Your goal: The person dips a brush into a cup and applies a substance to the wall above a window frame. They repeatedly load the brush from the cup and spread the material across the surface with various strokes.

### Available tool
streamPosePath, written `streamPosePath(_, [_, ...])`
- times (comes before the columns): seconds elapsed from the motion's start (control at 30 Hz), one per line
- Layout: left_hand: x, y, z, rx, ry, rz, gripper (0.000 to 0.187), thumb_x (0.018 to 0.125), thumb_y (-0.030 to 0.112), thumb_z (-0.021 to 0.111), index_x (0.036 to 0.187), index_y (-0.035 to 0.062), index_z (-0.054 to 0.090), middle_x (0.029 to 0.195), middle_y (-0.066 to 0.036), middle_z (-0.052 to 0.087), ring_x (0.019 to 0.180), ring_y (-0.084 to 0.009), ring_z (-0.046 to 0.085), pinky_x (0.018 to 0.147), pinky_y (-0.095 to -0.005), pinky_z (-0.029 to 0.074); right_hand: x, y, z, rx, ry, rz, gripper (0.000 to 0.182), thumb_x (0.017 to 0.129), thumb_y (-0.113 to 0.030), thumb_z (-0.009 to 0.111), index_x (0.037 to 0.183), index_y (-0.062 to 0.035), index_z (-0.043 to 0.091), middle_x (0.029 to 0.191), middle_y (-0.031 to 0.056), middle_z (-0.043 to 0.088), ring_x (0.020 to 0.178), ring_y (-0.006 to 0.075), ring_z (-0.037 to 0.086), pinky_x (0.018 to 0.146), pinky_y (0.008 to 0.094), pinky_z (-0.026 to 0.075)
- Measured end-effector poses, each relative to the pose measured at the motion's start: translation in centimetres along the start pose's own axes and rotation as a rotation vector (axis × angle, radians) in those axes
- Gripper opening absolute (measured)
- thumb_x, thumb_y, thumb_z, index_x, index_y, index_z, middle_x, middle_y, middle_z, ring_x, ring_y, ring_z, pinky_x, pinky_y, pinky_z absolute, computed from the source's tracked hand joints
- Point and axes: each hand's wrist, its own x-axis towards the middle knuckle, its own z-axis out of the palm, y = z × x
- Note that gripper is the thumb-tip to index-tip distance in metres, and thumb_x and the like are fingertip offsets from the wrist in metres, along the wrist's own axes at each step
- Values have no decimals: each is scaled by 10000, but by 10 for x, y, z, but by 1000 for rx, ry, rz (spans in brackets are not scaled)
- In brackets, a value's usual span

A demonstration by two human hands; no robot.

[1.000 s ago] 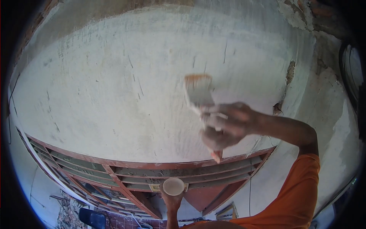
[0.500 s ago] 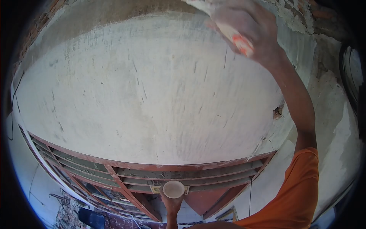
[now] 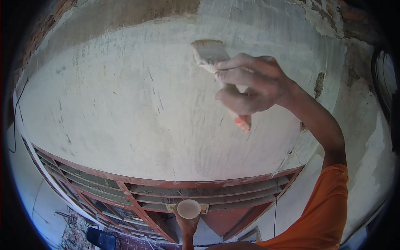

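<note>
My right hand (image 3: 256, 83) grips a paintbrush (image 3: 210, 52) by its handle, whose orange-red end pokes out below my fingers. The wide, pale-coated bristles point up and to the left against the whitish wall (image 3: 137, 91). Low in the view, my left hand (image 3: 187, 225) is wrapped around a small round cup (image 3: 188, 209). The cup's rim faces up toward me and its inside looks pale; I cannot make out how much is in it.
A reddish slatted wooden frame (image 3: 200, 183) runs below the wall. Exposed brick and rough plaster (image 3: 325, 16) lie at upper right, with coiled black cable (image 3: 383, 83) beside them. Rubble (image 3: 77, 229) and a dark chair (image 3: 101, 238) are on the floor at lower left.
My right hand has brought the brush down the wall from the top edge, and its bristles are now visible. My left hand and the cup have stayed almost in place.
</note>
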Motion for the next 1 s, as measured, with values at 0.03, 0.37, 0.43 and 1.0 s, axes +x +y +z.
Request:
streamPosePath(0.03, [1, -2, 1, -2, 3, 3, 867, 634, 67, 914, 1300, 15, 362, 1171, -156, 610, 1085, -270, 618, 964, -398, 499, 2, 14, 2, -81, 118, -11, 269, 757, -155, 805, 955, -216, 633, 935, 6, 617, 785, 148, 679, 483, 230, 590])
streamPosePath(0.37, [-4, -15, 11, 6, 9, 2, 898, 616, 164, 943, 1302, -12, 392, 1160, -187, 626, 1070, -317, 624, 954, -446, 483, -2, 103, -10, -384, -54, -68, 289, 776, -184, 779, 1029, -211, 641, 954, -2, 629, 770, 145, 661, 530, 254, 553])
streamPosePath(0.43, [-4, -13, 8, 27, 2, -6, 896, 616, 165, 943, 1301, -10, 393, 1162, -185, 624, 1074, -316, 621, 957, -449, 479, -5, 82, -1, -325, -31, -118, 267, 796, -140, 761, 981, -278, 627, 873, -62, 590, 741, 97, 646, 436, 203, 527])
streamPosePath(1.0, [3, -11, 5, 10, 29, 10, 888, 623, 142, 940, 1290, -17, 375, 1142, -195, 633, 1053, -317, 637, 948, -436, 494, -12, 84, 1, -289, -41, -108, 309, 735, -139, 777, 946, -310, 630, 965, -51, 643, 895, 158, 691, 479, 212, 572])
